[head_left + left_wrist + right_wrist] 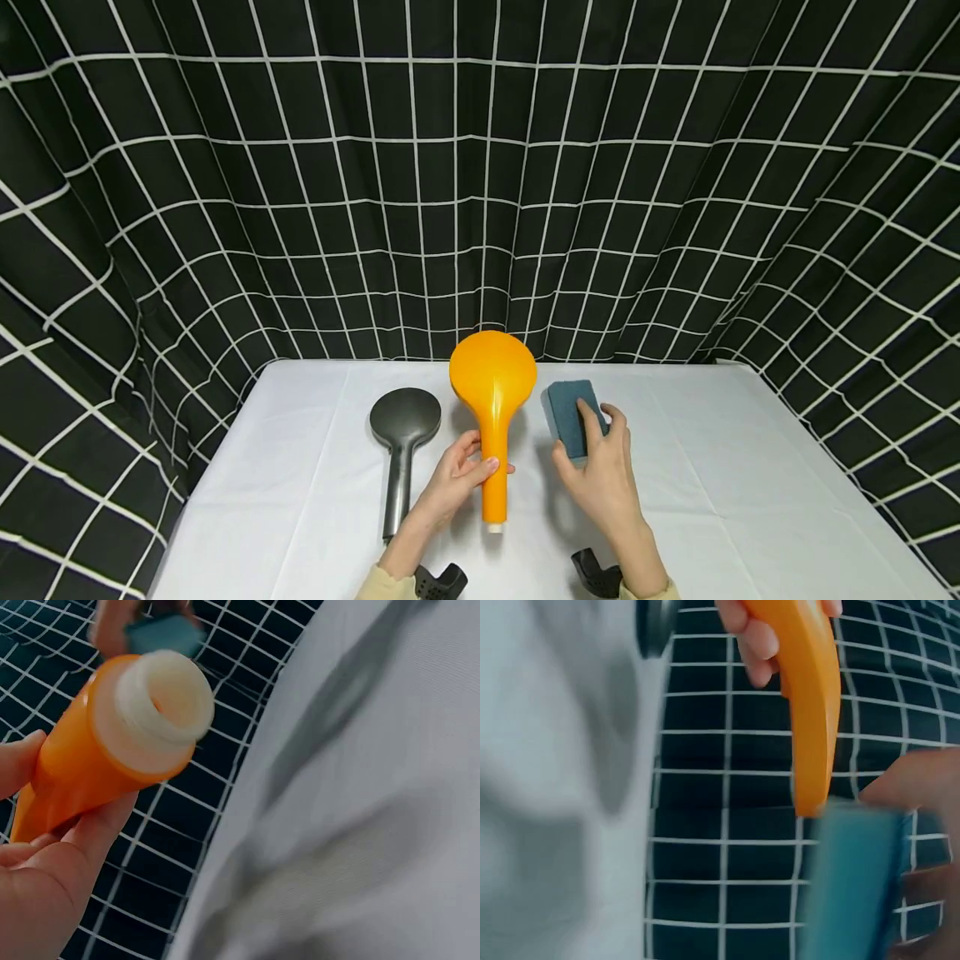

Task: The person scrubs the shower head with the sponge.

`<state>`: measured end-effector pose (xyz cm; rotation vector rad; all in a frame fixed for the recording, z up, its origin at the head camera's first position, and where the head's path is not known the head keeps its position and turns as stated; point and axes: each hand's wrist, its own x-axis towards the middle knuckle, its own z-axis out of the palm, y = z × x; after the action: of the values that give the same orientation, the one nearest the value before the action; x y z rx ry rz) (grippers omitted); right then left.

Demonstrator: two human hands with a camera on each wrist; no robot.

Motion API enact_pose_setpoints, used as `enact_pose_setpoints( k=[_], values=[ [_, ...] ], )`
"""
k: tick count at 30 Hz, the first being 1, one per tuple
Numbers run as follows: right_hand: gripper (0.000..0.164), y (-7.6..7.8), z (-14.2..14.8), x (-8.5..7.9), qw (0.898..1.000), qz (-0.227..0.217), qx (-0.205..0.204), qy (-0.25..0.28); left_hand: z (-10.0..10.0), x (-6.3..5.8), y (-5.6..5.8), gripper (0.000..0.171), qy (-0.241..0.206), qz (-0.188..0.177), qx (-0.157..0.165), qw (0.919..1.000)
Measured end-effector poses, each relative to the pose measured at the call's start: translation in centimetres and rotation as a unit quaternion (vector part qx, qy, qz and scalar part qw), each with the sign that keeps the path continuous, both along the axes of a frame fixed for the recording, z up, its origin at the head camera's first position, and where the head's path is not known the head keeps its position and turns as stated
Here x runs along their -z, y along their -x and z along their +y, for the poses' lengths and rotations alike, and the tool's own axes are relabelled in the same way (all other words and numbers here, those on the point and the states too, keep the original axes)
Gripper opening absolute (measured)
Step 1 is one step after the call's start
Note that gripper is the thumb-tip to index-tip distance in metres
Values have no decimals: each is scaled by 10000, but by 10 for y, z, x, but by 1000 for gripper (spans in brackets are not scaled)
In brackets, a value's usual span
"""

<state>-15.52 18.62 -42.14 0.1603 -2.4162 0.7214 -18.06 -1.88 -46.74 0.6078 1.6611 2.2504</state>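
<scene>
My left hand (457,477) grips the handle of an orange shower head (492,375), with the thumb across its front. The round head points toward the back of the table, and its whitish threaded end (169,697) faces the left wrist camera. To the right, my right hand (603,475) holds a blue-grey sponge (572,412) between thumb and fingers. In the right wrist view the sponge (855,877) is blurred and overlaps the tip of the orange shower head (815,742). A small gap separates sponge and shower head in the head view.
A dark grey shower head (406,417) lies left of my left hand on the white tablecloth (720,483). Black curtains with a white grid (480,167) hang behind the table and along both sides. Black wrist-camera mounts (596,573) sit by both wrists.
</scene>
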Motion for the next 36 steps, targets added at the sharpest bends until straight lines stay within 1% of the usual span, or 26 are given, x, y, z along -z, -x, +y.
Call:
enact_pose_setpoints(
  k=[2, 3, 5, 8, 10, 11, 13, 15, 17, 19, 22, 24, 26, 27, 29, 31, 34, 36],
  values=[
    [56, -2, -5, -6, 9964, 716, -440, 75, -1, -4, -2, 43, 112, 263, -29, 9996],
    [54, -2, -8, -8, 9920, 1038, -715, 97, -1, -6, -3, 43, 174, 381, -36, 9991],
    [49, -3, -17, -13, 9790, 1579, -1284, 93, 0, -9, -5, 43, 342, 616, -33, 9975],
    [43, 0, -32, -18, 9604, 2044, -1889, -145, 2, -9, -6, 43, 632, 816, -114, 9946],
    [42, 4, -40, -20, 9529, 2129, -2128, -379, 3, -10, -7, 44, 755, 964, -150, 9924],
    [42, 7, -42, -21, 9515, 2123, -2172, -489, 4, -10, -8, 45, 780, 1036, -160, 9914],
    [43, 14, -43, -24, 9499, 2127, -2215, -581, 4, -11, -8, 46, 706, 1117, -83, 9912],
    [43, 23, -41, -27, 9526, 2111, -2133, -502, 5, -13, -8, 45, 615, 1208, 23, 9908],
    [42, 32, -36, -31, 9573, 2097, -1971, -263, 4, -15, -9, 44, 544, 1272, 89, 9903],
    [42, 40, -30, -35, 9640, 2016, -1734, 54, 3, -16, -9, 42, 561, 1327, 81, 9895],
    [44, 50, -22, -42, 9738, 1841, -1237, 493, 2, -16, -9, 41, 632, 1333, 60, 9890],
    [46, 52, -20, -45, 9767, 1779, -997, 669, 2, -17, -10, 41, 656, 1318, 83, 9891],
    [46, 52, -22, -46, 9770, 1786, -941, 683, 2, -17, -9, 41, 699, 1338, 71, 9885],
    [45, 51, -24, -46, 9766, 1810, -983, 618, 2, -17, -9, 42, 707, 1340, 58, 9884],
    [43, 48, -32, -45, 9729, 1924, -1225, 371, 1, -18, -8, 42, 703, 1361, 9, 9882],
    [43, 44, -42, -42, 9647, 2069, -1629, -7, 1, -18, -8, 43, 761, 1419, -90, 9869],
    [41, 38, -56, -38, 9434, 2331, -2222, -798, 0, -18, -8, 44, 820, 1571, -211, 9839],
    [40, 36, -62, -37, 9290, 2452, -2514, -1168, 0, -16, -8, 46, 854, 1717, -252, 9811]
  ],
)
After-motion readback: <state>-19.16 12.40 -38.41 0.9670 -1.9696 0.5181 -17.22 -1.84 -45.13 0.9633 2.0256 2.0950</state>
